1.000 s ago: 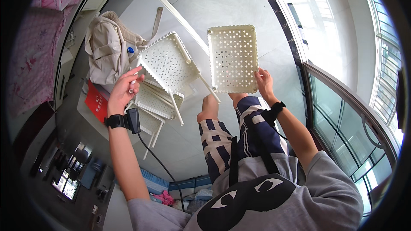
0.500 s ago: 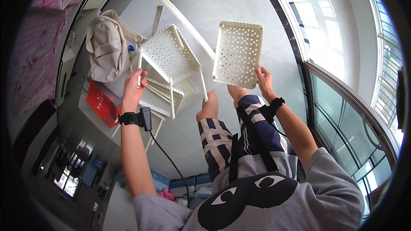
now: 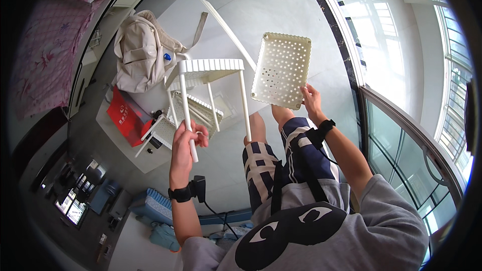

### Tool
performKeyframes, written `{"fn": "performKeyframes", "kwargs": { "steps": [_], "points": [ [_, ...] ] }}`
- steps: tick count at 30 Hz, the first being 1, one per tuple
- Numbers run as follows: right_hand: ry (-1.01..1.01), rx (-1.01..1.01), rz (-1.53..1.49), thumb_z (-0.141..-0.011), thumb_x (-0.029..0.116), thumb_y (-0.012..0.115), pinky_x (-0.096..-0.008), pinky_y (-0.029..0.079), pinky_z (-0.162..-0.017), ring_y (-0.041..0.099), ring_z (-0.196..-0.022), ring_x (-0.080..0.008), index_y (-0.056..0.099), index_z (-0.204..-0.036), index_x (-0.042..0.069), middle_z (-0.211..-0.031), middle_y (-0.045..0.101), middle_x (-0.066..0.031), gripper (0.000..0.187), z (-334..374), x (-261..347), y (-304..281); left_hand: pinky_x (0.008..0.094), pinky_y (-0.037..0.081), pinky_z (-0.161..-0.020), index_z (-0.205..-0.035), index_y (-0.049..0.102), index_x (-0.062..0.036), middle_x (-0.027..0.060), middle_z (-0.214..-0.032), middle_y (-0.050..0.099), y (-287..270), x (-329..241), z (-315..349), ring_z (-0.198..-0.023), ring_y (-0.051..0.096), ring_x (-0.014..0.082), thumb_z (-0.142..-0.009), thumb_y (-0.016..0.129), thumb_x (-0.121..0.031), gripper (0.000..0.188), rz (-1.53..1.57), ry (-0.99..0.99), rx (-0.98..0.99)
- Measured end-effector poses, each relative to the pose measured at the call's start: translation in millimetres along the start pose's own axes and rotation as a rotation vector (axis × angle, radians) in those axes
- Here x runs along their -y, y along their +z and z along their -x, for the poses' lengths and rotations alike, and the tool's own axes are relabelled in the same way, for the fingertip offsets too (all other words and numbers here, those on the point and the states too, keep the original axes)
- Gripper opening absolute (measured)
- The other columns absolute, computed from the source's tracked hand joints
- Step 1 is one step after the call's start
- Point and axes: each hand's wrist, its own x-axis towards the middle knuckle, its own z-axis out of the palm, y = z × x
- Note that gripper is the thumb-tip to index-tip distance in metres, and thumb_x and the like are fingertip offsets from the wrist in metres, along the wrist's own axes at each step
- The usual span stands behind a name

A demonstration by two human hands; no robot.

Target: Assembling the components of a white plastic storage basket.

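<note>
Legged shelf tier (image 3: 213,65), white and perforated, tilts above the near right part of the white table (image 3: 175,25), the left hand (image 3: 187,140) curled round one leg (image 3: 186,105); it looks light and stiff, probably easiest held by legs or rim. To its right, the right hand (image 3: 312,99) pinches a cream perforated tray (image 3: 287,65) at its near right corner. A beige backpack (image 3: 140,50) lies far left; grey floor tiles (image 3: 241,0) reach right toward a glass sliding door (image 3: 401,150).

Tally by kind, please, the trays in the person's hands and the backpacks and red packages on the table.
Legged tray, in the left hand: 1
Legless tray, in the right hand: 1
Backpack: 1
Red package: 1
Total: 4
</note>
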Motion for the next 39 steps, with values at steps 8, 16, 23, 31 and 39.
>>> {"fn": "performKeyframes", "kwargs": {
  "steps": [8, 16, 23, 31, 39],
  "points": [
    [0.352, 0.392, -0.419, -0.088, 0.016, 0.052, -0.0406, 0.051, -0.084, 0.060, -0.094, -0.0270, 0.043, -0.105, -0.004, -0.103, 0.054, -0.0164, 0.028, 20, 35, 42, 0.0277, 0.045, -0.062, -0.083, 0.042, -0.0048, 0.0124, -0.074, 0.058, 34, 48, 58, -0.063, 0.053, 0.0160, -0.073, 0.039, 0.003, 0.012, -0.074, 0.199, -0.109],
    [-0.925, 0.383, 0.228, -0.075, -0.005, 0.071, -0.0303, 0.051, -0.066, 0.060, -0.074, -0.0200, 0.038, -0.093, 0.001, -0.084, 0.058, -0.0142, 0.037, 10, 25, 52, 0.0280, 0.043, -0.056, -0.078, 0.045, -0.0031, 0.0121, -0.068, 0.053, 10, 67, 74, -0.059, 0.052, 0.0180, -0.068, 0.042, 0.001, 0.012, 0.062, 0.293, -0.308],
    [-0.444, 0.572, -0.075, -0.093, 0.012, 0.039, -0.0392, 0.040, -0.101, 0.052, -0.114, -0.0254, 0.039, -0.100, -0.004, -0.114, 0.057, -0.0218, 0.017, -14, -7, 36, 0.0278, 0.046, -0.065, -0.091, 0.049, -0.0032, 0.0138, -0.078, 0.062, 24, 39, 19, -0.067, 0.060, 0.0189, -0.075, 0.042, 0.000, 0.018, 0.367, 0.053, -0.009],
    [0.315, 0.338, -0.688, -0.084, 0.013, 0.043, -0.0424, 0.041, -0.100, 0.055, -0.104, -0.0295, 0.051, -0.096, -0.006, -0.104, 0.059, -0.0177, 0.024, 1, 3, -12, 0.0273, 0.050, -0.074, -0.113, 0.052, 0.0013, 0.0141, -0.103, 0.061, 23, 42, -67, -0.082, 0.061, 0.0165, -0.092, 0.048, -0.002, 0.022, 0.986, -0.042, 0.013],
    [-0.320, 0.354, -0.268, -0.083, 0.001, 0.055, -0.0433, 0.048, -0.088, 0.056, -0.104, -0.0270, 0.046, -0.115, 0.002, -0.112, 0.052, -0.0138, 0.033, 29, 18, -28, 0.0316, 0.054, -0.077, -0.106, 0.051, 0.0076, 0.0165, -0.103, 0.062, 27, 8, -153, -0.091, 0.063, 0.0215, -0.092, 0.046, 0.001, 0.016, 1.306, -0.029, 0.019]
  ]
}}
